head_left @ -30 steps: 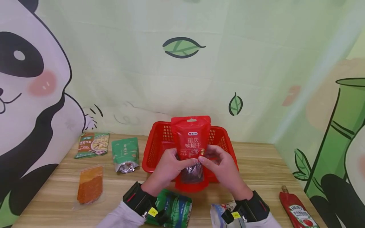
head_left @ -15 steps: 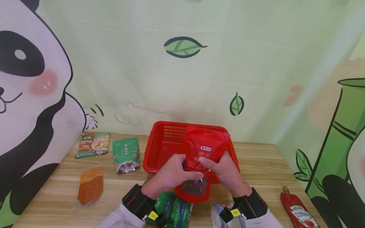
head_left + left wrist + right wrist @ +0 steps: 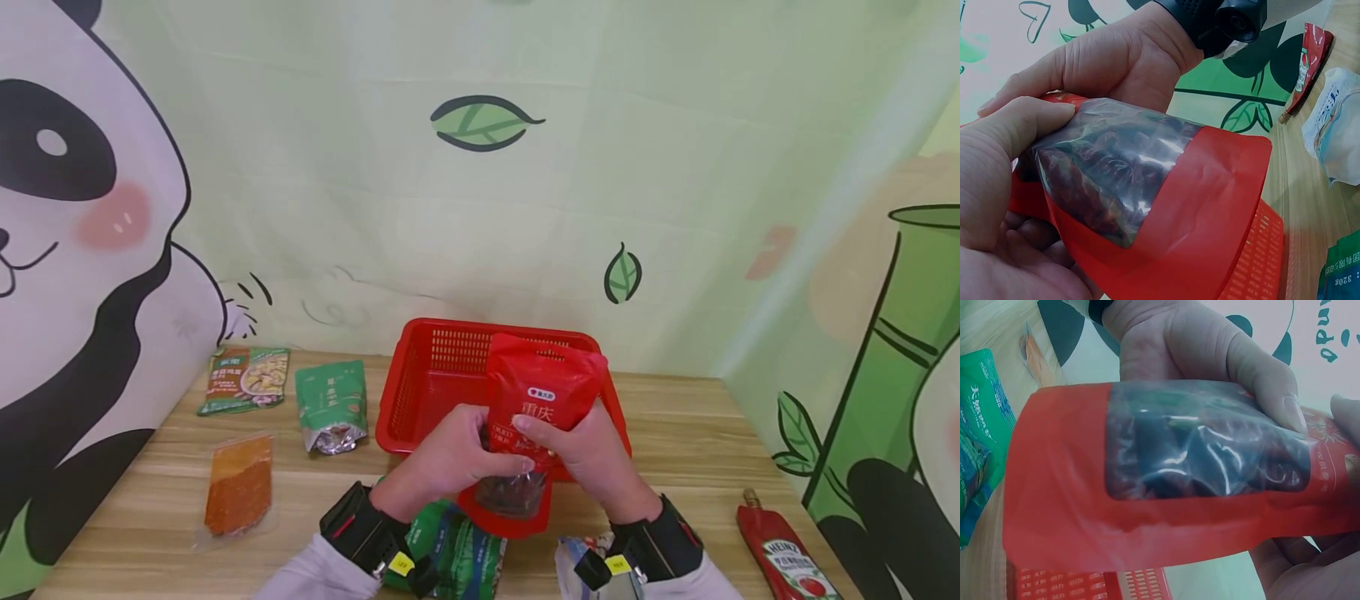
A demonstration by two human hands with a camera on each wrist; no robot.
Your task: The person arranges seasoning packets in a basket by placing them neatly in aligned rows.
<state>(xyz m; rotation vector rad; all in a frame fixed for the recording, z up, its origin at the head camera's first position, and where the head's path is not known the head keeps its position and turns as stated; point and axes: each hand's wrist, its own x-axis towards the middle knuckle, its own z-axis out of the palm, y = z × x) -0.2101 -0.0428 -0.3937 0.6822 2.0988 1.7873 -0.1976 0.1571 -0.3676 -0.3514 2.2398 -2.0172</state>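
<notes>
A red stand-up pouch of dried chilis (image 3: 540, 383), its clear window (image 3: 1116, 169) showing dark dried chilis, is held up in both hands over the near side of a red basket (image 3: 390, 408). My left hand (image 3: 450, 446) grips its left side, thumb lying across the front by the window. On the other side my right hand (image 3: 588, 454) holds the pouch higher up, thumb pressed on the printed front. The pouch leans with its top toward the right. Most of the fingers are hidden behind it.
Left on the wooden table lie a seasoning packet (image 3: 247, 381), a green pouch (image 3: 331, 404) and a clear bag of orange-red powder (image 3: 238, 487). Nearer are a green packet (image 3: 468, 550) and a white-blue bag (image 3: 573, 571). A Heinz ketchup pouch (image 3: 787, 550) lies at right.
The pouch has come down slightly and tilted, its top now leaning right. The right thumb has shifted up onto the printing. Over the last half second little has moved.
</notes>
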